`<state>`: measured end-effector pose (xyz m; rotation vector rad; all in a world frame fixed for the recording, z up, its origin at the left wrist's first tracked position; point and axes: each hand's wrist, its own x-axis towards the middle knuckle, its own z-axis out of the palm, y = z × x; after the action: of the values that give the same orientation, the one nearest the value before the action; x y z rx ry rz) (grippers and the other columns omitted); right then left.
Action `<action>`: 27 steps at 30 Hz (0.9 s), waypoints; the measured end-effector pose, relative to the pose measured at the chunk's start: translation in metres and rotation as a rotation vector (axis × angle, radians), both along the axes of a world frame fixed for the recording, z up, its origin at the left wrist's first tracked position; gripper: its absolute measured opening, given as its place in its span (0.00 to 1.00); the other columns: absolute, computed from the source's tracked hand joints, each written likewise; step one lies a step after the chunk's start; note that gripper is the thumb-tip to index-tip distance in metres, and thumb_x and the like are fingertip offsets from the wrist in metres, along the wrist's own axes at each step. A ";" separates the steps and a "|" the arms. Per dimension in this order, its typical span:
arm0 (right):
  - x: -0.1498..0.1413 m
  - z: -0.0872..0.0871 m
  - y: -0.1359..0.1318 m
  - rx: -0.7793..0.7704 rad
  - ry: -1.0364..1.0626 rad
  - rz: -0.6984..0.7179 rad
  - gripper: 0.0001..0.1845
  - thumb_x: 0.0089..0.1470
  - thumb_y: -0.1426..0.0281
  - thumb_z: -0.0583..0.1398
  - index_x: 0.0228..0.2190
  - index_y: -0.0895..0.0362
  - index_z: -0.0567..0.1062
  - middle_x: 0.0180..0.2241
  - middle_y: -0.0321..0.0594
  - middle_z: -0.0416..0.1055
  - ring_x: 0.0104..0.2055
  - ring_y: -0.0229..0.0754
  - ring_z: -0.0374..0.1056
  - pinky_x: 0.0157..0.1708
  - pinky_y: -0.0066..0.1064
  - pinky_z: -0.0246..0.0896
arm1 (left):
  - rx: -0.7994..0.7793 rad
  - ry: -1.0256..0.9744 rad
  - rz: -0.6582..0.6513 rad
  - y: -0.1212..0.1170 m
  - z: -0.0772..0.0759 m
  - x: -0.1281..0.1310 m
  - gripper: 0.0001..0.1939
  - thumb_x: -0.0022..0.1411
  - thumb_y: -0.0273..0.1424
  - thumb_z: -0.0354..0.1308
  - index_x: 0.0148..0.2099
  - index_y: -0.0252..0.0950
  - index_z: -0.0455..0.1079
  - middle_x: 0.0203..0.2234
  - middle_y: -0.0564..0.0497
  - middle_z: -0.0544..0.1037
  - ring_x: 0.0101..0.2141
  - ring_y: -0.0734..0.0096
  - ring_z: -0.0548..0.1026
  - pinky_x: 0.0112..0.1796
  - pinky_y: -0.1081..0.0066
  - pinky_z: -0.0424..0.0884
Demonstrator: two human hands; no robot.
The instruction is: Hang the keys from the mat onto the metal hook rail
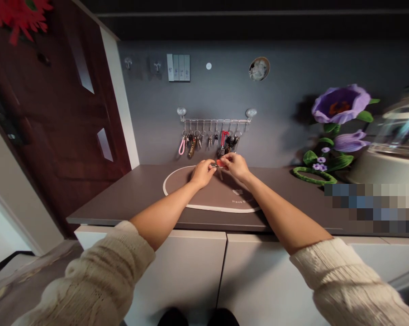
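Observation:
Above a brown oval mat [207, 194] with a pale rim, my two hands come close together. My left hand [203, 173] is closed, its thumb and fingers pinching the metal part of a key [220, 173]. A small red key tag [221, 163] is pinched between the thumb and fingers of my right hand [236, 166]. The key hangs down between the hands, next to the tag. How key and tag are joined is too small to make out. Just behind the hands, several key bunches [210, 139] hang from a hook rail [216, 121] on the wall.
The mat lies on a dark countertop [130, 194] above white cabinet doors [184, 267]. To the right stand purple artificial flowers [342, 106] and a glass-topped container [401, 127]. A dark red door [68, 117] is at the left. A dark shelf [259, 27] overhangs the wall.

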<state>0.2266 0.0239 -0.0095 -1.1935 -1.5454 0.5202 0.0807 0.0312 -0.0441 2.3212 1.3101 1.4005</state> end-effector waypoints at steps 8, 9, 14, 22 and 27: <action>-0.003 0.005 -0.008 -0.076 0.228 0.136 0.05 0.49 0.69 0.57 0.28 0.59 0.68 0.23 0.35 0.68 0.20 0.29 0.60 0.24 0.23 0.60 | 0.064 -0.014 -0.003 -0.005 0.008 -0.001 0.07 0.56 0.26 0.52 0.36 0.36 0.71 0.32 0.49 0.73 0.34 0.71 0.69 0.38 0.72 0.64; -0.004 0.006 -0.010 -0.095 0.263 0.143 0.04 0.50 0.70 0.57 0.27 0.59 0.68 0.22 0.35 0.68 0.20 0.28 0.59 0.24 0.23 0.60 | 0.064 -0.018 -0.002 -0.005 0.008 -0.001 0.07 0.56 0.26 0.52 0.34 0.37 0.71 0.32 0.50 0.73 0.34 0.71 0.69 0.39 0.72 0.63; -0.003 0.004 -0.011 -0.229 0.370 0.159 0.03 0.51 0.73 0.55 0.26 0.59 0.66 0.20 0.33 0.65 0.18 0.28 0.57 0.22 0.22 0.58 | 0.062 -0.050 -0.026 -0.007 0.010 0.000 0.07 0.56 0.27 0.51 0.32 0.36 0.71 0.31 0.50 0.75 0.34 0.71 0.69 0.38 0.73 0.63; -0.001 -0.011 0.006 -0.205 0.187 0.086 0.05 0.49 0.71 0.55 0.25 0.60 0.68 0.20 0.34 0.66 0.20 0.30 0.60 0.26 0.24 0.58 | 0.058 -0.120 -0.029 -0.010 0.011 0.000 0.09 0.57 0.29 0.50 0.32 0.34 0.70 0.30 0.49 0.76 0.33 0.72 0.71 0.37 0.73 0.65; 0.000 -0.010 0.008 0.029 0.076 -0.024 0.06 0.44 0.69 0.58 0.27 0.59 0.70 0.27 0.35 0.69 0.29 0.32 0.62 0.35 0.25 0.57 | 0.030 -0.171 -0.021 -0.009 0.011 0.000 0.10 0.57 0.31 0.50 0.31 0.33 0.70 0.28 0.49 0.76 0.30 0.73 0.72 0.35 0.73 0.66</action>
<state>0.2262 0.0323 -0.0196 -1.1562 -1.4679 0.5192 0.0811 0.0221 -0.0327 2.1704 1.2212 1.5823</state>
